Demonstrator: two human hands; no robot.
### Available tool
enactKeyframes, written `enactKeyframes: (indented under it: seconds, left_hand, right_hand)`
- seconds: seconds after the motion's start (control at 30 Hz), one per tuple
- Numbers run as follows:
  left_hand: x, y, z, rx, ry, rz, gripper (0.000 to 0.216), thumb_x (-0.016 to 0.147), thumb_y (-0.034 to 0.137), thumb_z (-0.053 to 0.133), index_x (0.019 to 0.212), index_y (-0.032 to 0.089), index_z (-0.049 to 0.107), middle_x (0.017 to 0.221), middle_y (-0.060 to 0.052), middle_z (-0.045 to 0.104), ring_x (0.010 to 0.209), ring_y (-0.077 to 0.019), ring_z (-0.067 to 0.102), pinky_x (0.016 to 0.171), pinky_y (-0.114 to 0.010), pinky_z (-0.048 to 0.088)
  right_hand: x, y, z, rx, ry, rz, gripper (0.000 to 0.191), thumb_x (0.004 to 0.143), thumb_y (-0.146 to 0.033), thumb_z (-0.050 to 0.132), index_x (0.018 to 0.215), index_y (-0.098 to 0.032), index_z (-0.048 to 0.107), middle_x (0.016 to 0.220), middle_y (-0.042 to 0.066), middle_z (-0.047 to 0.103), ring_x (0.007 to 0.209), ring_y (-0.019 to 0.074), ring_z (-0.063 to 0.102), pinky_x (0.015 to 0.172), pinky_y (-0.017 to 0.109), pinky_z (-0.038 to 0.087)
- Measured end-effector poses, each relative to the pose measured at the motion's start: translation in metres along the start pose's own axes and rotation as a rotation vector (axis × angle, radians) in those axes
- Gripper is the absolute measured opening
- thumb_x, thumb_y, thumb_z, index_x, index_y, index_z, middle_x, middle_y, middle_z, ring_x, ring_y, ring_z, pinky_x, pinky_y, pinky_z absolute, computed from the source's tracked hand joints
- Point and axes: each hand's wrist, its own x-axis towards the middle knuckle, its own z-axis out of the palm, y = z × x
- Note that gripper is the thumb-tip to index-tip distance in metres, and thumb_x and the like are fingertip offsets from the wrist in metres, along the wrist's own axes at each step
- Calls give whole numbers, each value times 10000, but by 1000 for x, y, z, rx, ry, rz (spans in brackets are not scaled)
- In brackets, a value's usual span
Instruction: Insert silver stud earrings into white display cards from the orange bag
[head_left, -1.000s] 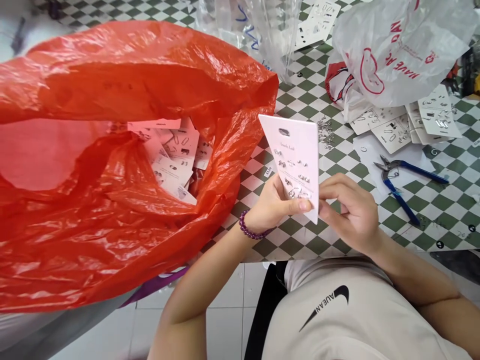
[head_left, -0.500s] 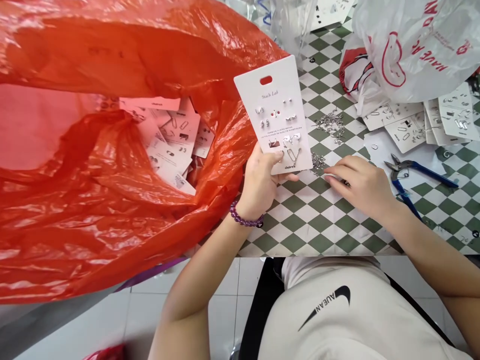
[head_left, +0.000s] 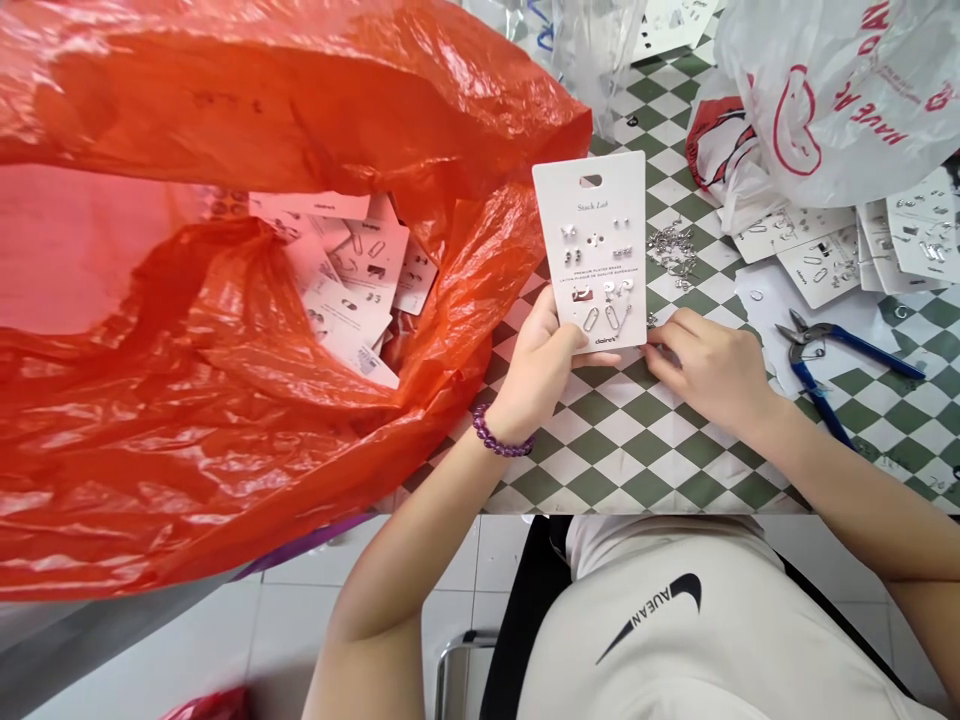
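Note:
My left hand [head_left: 541, 358], with a purple bead bracelet on the wrist, grips the lower edge of a white earring card [head_left: 596, 250] and holds it upright over the checkered table [head_left: 622, 440]. The card carries several small silver earrings and safety-pin shapes. My right hand [head_left: 709, 365] rests on the table just right of the card's bottom corner, fingers curled and pinched together at a small silver piece I cannot make out. A little heap of loose silver earrings [head_left: 671, 248] lies behind the card.
A big orange plastic bag [head_left: 225, 300] fills the left, with several white cards [head_left: 352, 285] inside. Blue-handled pliers [head_left: 821, 350] lie to the right. More earring cards [head_left: 825, 262] and a white printed bag [head_left: 832, 90] sit at the back right.
My left hand turned the card face-up and shifted it right. My right hand let go of the card, dropped to the table, then drew in to the card's bottom corner.

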Motion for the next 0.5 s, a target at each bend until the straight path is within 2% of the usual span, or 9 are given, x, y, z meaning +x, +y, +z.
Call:
enactKeyframes:
  seconds: [0.2,0.33,0.4,0.5]
  left_hand:
    - [-3,-3,3,67,-99,39,330,790,146,504,1115,201,480,1220,-60,571,1118,-225,593,841,-376,606]
    - [-4,-4,4,81,-138,34,242,837,190,542,1076,197,504,1206,-66,589,1125,-224,592,859,-362,592]
    - [-4,-6,4,68,-154,39,238,846,245,576,1069,201,505,1178,-69,605,1092,-221,609,827,-349,598]
    - [-3,-10,4,71,-151,67,288,804,266,657,1047,204,517,1129,-60,625,1048,-217,624,807,-343,595]
  right_hand:
    - [-1,6,-23,286,64,113,115,827,-143,554,740,-173,623,709,-4,617,510,82,453,468,234,369]
    - [7,0,-39,522,167,36,102,865,-142,545,817,-201,613,763,12,607,625,115,527,539,251,444]
    - [13,-6,-41,498,173,-18,109,882,-168,541,840,-218,628,781,20,593,657,129,534,572,275,463]
    - [20,-11,-37,384,111,-27,153,904,-221,526,834,-233,662,764,31,527,689,151,515,606,305,466]
